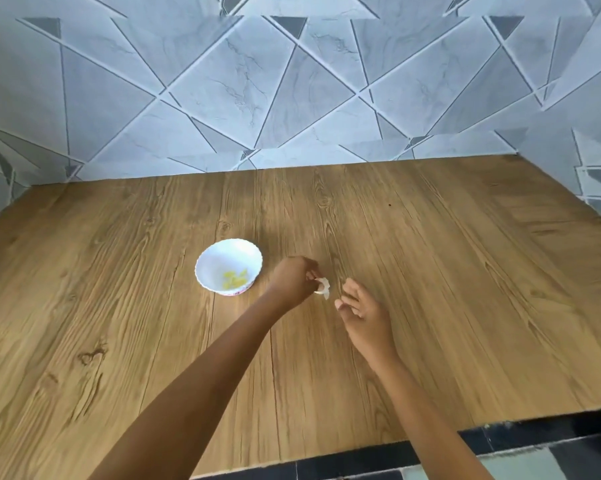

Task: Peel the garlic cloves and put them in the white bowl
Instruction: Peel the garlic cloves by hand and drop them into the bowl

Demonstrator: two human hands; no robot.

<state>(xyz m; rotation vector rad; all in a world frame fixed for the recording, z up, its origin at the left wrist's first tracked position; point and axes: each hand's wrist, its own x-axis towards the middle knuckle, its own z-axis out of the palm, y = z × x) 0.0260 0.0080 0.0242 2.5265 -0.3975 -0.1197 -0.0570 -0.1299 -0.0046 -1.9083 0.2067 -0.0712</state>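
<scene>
A white bowl (228,266) with a scalloped rim stands on the wooden table, left of centre, with several yellowish peeled cloves inside. Just right of it my left hand (294,280) pinches a small garlic clove (323,286) whose white papery skin sticks out to the right. My right hand (361,315) hovers close beside the clove, fingers loosely curled and apart, holding nothing that I can see.
The wooden table (448,289) meets a grey tiled wall (257,98) at the back and on both sides. Its front edge runs along the bottom, with dark floor tiles (552,452) below at the right.
</scene>
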